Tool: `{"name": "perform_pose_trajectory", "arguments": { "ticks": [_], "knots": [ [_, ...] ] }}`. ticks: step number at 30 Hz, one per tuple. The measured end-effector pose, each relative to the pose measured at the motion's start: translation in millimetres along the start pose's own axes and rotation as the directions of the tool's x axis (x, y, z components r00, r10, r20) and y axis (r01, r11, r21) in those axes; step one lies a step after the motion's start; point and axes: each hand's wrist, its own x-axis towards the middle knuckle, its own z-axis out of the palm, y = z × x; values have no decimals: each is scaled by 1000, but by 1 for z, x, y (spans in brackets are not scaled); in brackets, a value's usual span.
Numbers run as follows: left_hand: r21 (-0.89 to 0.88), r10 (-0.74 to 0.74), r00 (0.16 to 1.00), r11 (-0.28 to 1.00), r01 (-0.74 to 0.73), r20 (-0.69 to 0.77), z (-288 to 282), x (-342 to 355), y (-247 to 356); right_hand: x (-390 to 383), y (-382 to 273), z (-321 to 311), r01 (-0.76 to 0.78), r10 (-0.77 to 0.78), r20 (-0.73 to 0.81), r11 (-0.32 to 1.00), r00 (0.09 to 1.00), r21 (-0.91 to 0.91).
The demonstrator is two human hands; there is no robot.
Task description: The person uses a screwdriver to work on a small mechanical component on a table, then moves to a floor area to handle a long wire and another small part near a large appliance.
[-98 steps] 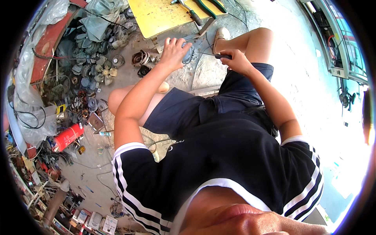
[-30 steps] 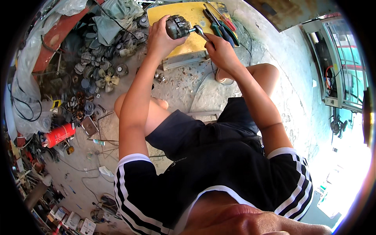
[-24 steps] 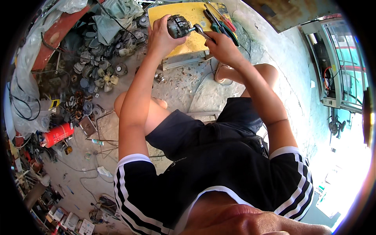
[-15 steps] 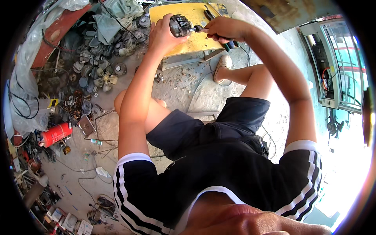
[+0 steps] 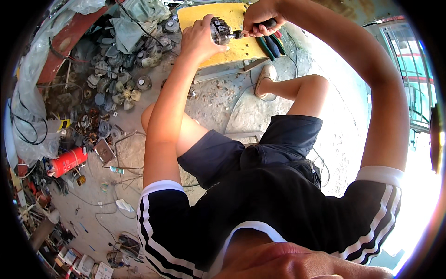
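Head view, top centre: left hand (image 5: 198, 39) grips dark motor (image 5: 220, 30); right hand (image 5: 261, 16) clenched round ratchet wrench (image 5: 239, 34). Green-handled pliers (image 5: 265, 47) lie at right edge of yellow board (image 5: 195, 13).

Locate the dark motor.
Top middle of the head view: the dark motor is in the left hand, seen over the yellow tabletop, left of the right hand.
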Motion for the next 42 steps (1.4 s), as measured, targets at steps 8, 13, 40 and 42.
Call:
{"name": "perform_pose_trajectory", "arguments": {
  "ticks": [8,13,40,42],
  "knots": [
    [87,-31,998,996,36,-63,3,-2,1,-35,17,59,171,-325,-371,904,870,-391],
    [87,-20,995,996,28,-100,4,0,0,-25,41,77,199,-536,-495,789,684,-581],
    [-358,-199,943,888,288,265,-25,27,9,5,39,47,99,-541,-329,616,774,-781],
    [-414,-269,949,855,313,163,-12,35,9,-1,38,52,182,-469,-397,795,789,-579]
  ]
}}
